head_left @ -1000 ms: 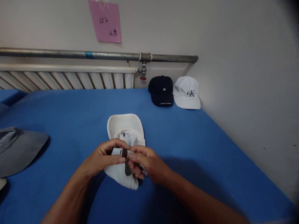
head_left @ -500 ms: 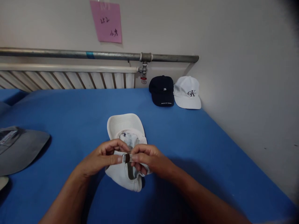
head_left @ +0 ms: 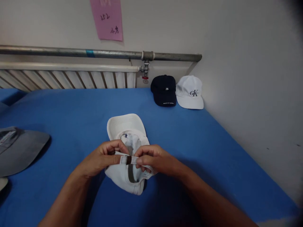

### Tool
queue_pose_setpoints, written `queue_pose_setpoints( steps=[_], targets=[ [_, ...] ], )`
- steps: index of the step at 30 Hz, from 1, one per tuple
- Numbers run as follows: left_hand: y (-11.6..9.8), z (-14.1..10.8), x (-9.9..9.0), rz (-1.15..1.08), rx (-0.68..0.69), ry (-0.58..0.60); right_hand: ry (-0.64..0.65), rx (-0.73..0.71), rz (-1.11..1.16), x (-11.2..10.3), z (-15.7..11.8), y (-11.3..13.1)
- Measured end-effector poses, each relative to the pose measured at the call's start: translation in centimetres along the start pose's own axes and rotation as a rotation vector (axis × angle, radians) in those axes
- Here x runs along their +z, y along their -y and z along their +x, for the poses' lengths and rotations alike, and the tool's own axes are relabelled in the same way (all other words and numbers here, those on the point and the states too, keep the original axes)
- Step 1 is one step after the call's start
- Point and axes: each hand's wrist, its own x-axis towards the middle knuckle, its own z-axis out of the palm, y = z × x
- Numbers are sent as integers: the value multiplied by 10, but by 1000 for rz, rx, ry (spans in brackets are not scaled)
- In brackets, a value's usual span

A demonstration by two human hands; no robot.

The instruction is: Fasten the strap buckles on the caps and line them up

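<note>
A white baseball cap (head_left: 126, 124) lies upside down over the blue surface, its brim pointing away from me and its inside showing. Its back strap (head_left: 133, 160) runs through a dark brown buckle (head_left: 129, 160) above the rear opening. My left hand (head_left: 106, 156) pinches the strap's end just left of the buckle, thumb on the near side. On the other side, my right hand (head_left: 153, 157) grips the strap between thumb and fingers. Some of the right fingertips are hidden behind the strap.
Against the wall sit a black cap (head_left: 163, 90) and a white cap with letters (head_left: 190, 93). A grey cap (head_left: 26, 151) lies at the left on the blue surface (head_left: 78, 116). Behind are a radiator (head_left: 94, 78), a metal pipe (head_left: 113, 54) and a pink note (head_left: 107, 19).
My right hand has shifted slightly right along the strap, and more of the strap shows between it and the buckle. The cap has turned slightly left. The view has tilted down a little.
</note>
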Motion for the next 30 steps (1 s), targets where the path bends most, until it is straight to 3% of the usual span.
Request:
queue_pose_setpoints(
  steps=[11,17,24,30],
  targets=[
    [0,0,5,-11,-102,27,16,-27,-32,1,-1,0],
    [0,-2,2,-20,-11,30,79,-19,-14,0,-3,1],
    [0,-3,-2,-18,2,44,76,-50,-46,-2,-4,-1],
    [-10,-9,-4,140,-51,-158,81,-69,58,-15,3,-8]
  ],
)
